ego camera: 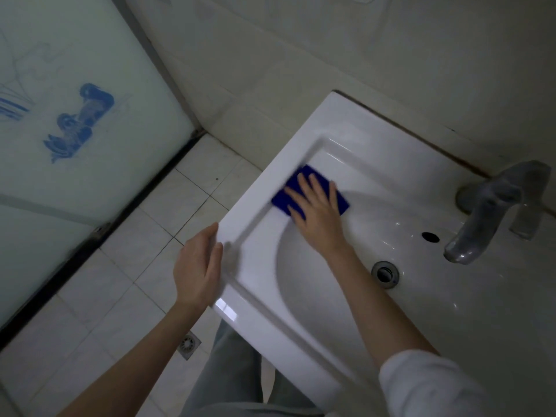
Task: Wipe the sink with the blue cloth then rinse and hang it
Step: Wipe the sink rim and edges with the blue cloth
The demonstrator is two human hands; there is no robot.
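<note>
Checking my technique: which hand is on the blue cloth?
The right hand, spread flat on the blue cloth in the sink; the left hand is just at the sink's rim.

My right hand (pixel 316 212) is flat, palm down, with fingers (pixel 302 183) straight and spread, pressing the blue cloth (pixel 341 203) at the left end of the sink (pixel 298 152). My right arm reaches across the sink; the white sleeve (pixel 421 383) starts mid-forearm. My left hand (pixel 197 266) is open, fingers straight and together, against the sink's near-left outer corner. My left forearm (pixel 120 362) is bare.
</note>
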